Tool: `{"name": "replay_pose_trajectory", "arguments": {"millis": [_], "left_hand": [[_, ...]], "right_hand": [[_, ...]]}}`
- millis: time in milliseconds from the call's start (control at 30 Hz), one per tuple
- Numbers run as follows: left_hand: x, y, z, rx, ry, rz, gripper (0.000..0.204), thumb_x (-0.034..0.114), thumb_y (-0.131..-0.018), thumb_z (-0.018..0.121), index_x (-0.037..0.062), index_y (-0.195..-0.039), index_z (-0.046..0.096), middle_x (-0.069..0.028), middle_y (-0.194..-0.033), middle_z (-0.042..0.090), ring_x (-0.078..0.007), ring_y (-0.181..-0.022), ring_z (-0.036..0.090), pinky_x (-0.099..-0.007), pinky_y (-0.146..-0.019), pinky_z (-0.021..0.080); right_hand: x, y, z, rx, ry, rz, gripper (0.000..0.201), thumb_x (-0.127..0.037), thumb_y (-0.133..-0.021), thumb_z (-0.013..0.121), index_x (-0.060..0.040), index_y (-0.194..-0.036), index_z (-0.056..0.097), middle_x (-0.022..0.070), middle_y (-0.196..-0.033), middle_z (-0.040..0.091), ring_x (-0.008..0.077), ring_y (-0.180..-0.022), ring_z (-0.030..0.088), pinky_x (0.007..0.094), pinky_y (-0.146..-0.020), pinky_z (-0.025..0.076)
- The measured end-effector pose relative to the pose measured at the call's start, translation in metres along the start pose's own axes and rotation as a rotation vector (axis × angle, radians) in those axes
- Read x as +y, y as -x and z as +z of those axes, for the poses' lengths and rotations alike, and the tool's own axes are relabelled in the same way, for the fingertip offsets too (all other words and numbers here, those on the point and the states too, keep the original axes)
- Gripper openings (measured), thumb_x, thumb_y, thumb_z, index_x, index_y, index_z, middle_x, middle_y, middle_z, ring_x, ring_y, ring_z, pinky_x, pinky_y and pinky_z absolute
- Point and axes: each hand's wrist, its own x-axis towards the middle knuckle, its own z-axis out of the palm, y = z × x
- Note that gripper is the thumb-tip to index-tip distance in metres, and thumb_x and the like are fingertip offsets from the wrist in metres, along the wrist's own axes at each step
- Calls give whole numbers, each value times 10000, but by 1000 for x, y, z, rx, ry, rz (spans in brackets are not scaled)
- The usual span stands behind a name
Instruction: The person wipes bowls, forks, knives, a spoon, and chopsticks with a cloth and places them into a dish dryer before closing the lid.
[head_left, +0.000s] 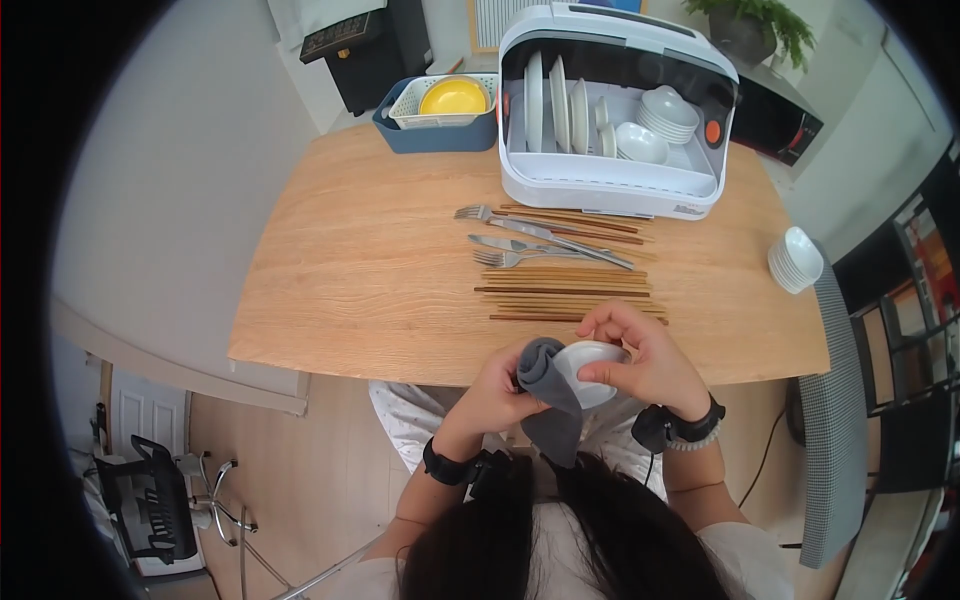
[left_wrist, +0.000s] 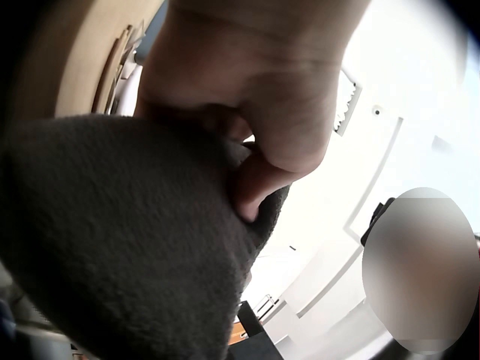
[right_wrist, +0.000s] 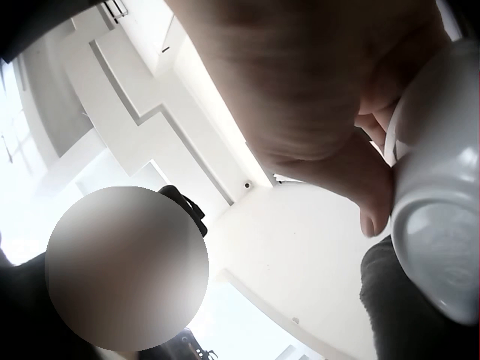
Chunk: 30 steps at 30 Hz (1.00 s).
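Observation:
In the head view a small white bowl is held up just off the table's front edge. My right hand pinches it by the rim, thumb on one side and fingers on the other. The bowl's round foot shows in the right wrist view, beside the right thumb. My left hand grips a dark grey cloth, bunched at the top against the bowl, its loose end hanging down. The cloth fills much of the left wrist view, the left thumb pressed into it.
Chopsticks lie in rows beyond the hands, with forks and knives behind them. A white dish cabinet holds plates and bowls. Stacked white bowls stand at the right edge. A blue basin holds a white basket and yellow bowl.

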Motion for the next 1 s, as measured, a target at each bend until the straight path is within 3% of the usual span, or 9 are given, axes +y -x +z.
{"name": "replay_pose_trajectory", "arguments": {"millis": [133,333,433,567,700,733,867,967,1000], "left_hand": [[-1,1,-3,156,177,79,431,65,-698,725,-6,-1068,516,-28,-954,587,-98,-869,543,-251,-785,436],[-12,-1,0,284,441,129,509,97,-683,748,-21,-1102,483,-36,-954,586,-102,-862,545,-254,-779,439],[-11,0,-4,174,237,81,467,72,-689,736,-9,-1083,500,-29,-947,585,-94,-863,538,-253,-777,436],[4,-4,-2,-55,-116,-39,374,-26,-699,653,24,-1050,534,-2,-919,585,-76,-861,527,-248,-767,432],[5,-4,-3,-14,-78,-20,348,-43,-710,627,9,-1041,533,-16,-933,597,-92,-874,545,-254,-780,439],[-2,-2,-4,148,55,26,319,-43,-727,610,3,-1033,533,-37,-950,603,-113,-882,559,-265,-790,447],[-6,-8,-24,643,365,212,232,44,-798,576,10,-1025,541,-91,-915,615,-192,-827,602,-316,-743,489],[-17,-6,-55,615,542,257,269,183,-874,520,18,-1087,505,-106,-998,595,-220,-907,580,-358,-806,472],[-27,-5,-63,614,544,257,269,183,-874,520,18,-1087,505,-106,-998,595,-220,-907,580,-358,-806,472]], "right_hand": [[16,-3,1,209,273,-216,385,-128,-742,698,-28,-1061,507,35,-845,555,97,-774,490,243,-690,404],[23,4,12,317,-145,-152,317,-141,-786,655,-17,-1054,542,47,-898,558,110,-846,495,249,-758,399],[19,5,9,305,-323,-154,276,-127,-800,635,0,-1030,553,47,-910,558,123,-831,506,256,-751,408],[5,8,-2,60,213,-176,280,-93,-768,640,-9,-1020,553,90,-910,575,206,-807,540,297,-715,429],[-16,5,-11,-20,461,-193,295,-68,-719,658,-32,-996,562,128,-891,573,279,-810,546,329,-694,437],[-20,4,-16,-17,462,-193,295,-68,-719,658,-32,-996,562,128,-891,573,279,-810,546,329,-694,437],[-33,6,-47,226,367,-281,250,-71,-733,651,-21,-960,560,89,-832,578,199,-793,548,300,-719,431],[-29,-23,-80,607,313,-418,212,-79,-737,650,-28,-932,583,71,-817,582,185,-767,526,288,-722,424],[-26,-38,-98,672,520,-491,201,-83,-736,651,-34,-921,591,68,-828,587,191,-767,529,287,-723,421]]}}
